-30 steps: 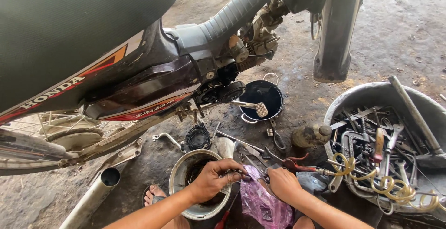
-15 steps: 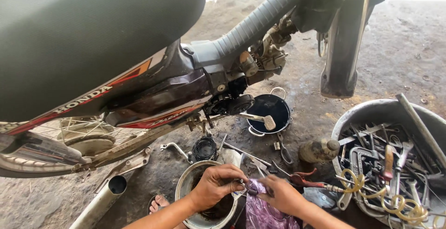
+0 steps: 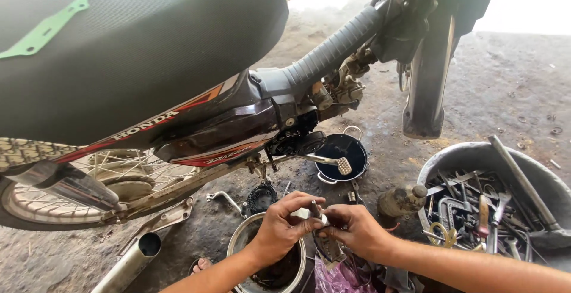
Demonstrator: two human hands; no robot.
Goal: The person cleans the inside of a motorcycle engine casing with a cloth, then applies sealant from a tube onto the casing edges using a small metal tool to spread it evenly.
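Observation:
My left hand (image 3: pixel 284 226) and my right hand (image 3: pixel 355 229) meet low in the view, both gripping a small metal shaft-like part (image 3: pixel 315 210) whose dark tip sticks up between the fingers. They hover over a round metal bowl (image 3: pixel 237 246) holding dark oily liquid and parts. A pink plastic bag (image 3: pixel 334 269) lies just below my right hand. The motorcycle (image 3: pixel 178 108) with its black seat stands directly behind.
A black pan (image 3: pixel 344 148) with a spoon-like tool sits under the engine. A grey basin (image 3: pixel 446 161) full of wrenches and tools is at the right. An exhaust pipe (image 3: pixel 128 263) lies at lower left, a small gear-like part (image 3: pixel 260 198) near the bowl.
The view has moved in closer to the motorcycle. Both hands have risen slightly and closed together around the small metal part above the bowl.

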